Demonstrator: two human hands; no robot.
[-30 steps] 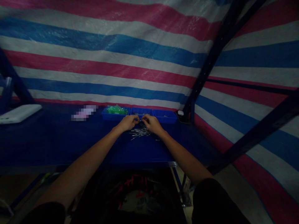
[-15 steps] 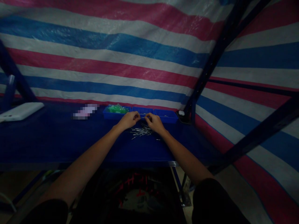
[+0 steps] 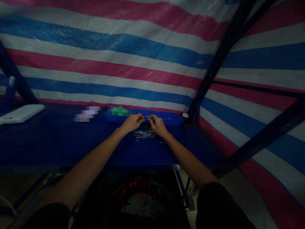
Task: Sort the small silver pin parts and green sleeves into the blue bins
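Observation:
My left hand [image 3: 132, 123] and my right hand [image 3: 158, 125] meet above the blue tabletop [image 3: 95, 146], fingertips pinched a short way apart. Between them runs a thin, pale piece [image 3: 146, 119], gripped at both ends; it is too small and dark to tell its exact kind. Just below my hands lies a loose pile of thin silvery metal pieces [image 3: 144, 134]. One stray metal piece [image 3: 161, 142] rests right of the pile, near my right wrist.
Behind my hands stand joined blue bins [image 3: 172, 121]; the left one holds green items in clear plastic [image 3: 119, 111]. A white device [image 3: 22, 113] and a blurred pinkish object [image 3: 87, 114] lie left. A small white object [image 3: 185, 115] sits by the blue frame post [image 3: 197, 113].
The fingers have shifted very slightly, and the thin piece between them shows a little more clearly. My arms, the pile and the bins look the same.

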